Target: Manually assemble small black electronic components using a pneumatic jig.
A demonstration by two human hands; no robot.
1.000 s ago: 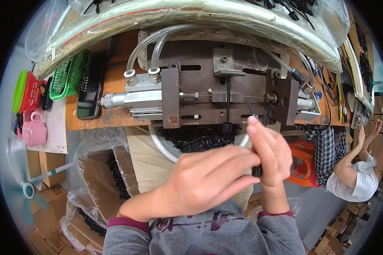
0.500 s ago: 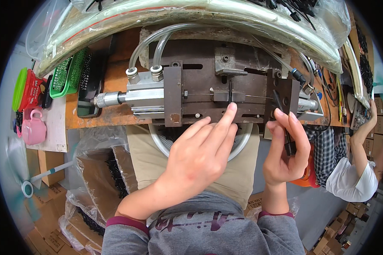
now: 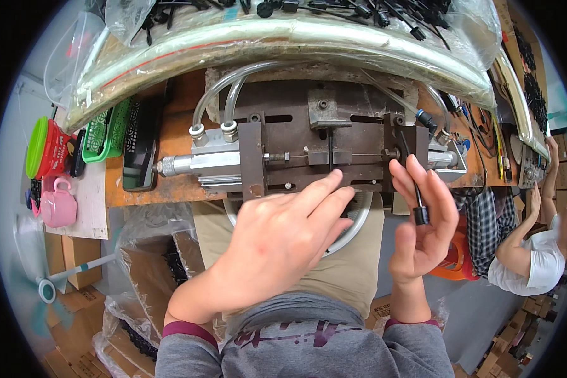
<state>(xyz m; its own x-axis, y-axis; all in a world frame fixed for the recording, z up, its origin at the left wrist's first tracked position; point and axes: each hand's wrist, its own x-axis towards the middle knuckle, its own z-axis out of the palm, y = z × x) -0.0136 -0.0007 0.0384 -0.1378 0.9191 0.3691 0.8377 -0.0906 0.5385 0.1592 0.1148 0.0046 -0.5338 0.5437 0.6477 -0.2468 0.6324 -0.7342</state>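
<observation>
My left hand [image 3: 286,230] hovers with outstretched fingers at the front of a dark metal fixture [image 3: 290,132], its index fingertip just below a small centre block [image 3: 319,157]. A thin black part [image 3: 331,142] stands across that block. In my right hand [image 3: 431,220], at the fixture's right end, a slim black stick with a thick cylindrical end [image 3: 420,214] lies along the fingers, the thick end towards the palm. The thumb sits apart from the stick. A silver air cylinder [image 3: 215,165] is mounted on the left, and a second cylinder [image 3: 443,159] on the right.
Above the fixture lies a plastic-wrapped roll [image 3: 283,41] with several black parts [image 3: 384,16] behind it. To the left are a green basket [image 3: 101,138], a black tray [image 3: 138,164] and a pink cup [image 3: 59,205]. Another person [image 3: 529,264] works at the right.
My left fingertip has drawn back slightly from the centre block. My right thumb has come away from the stick, which has tilted. The left cylinder's threaded rod now sticks out further.
</observation>
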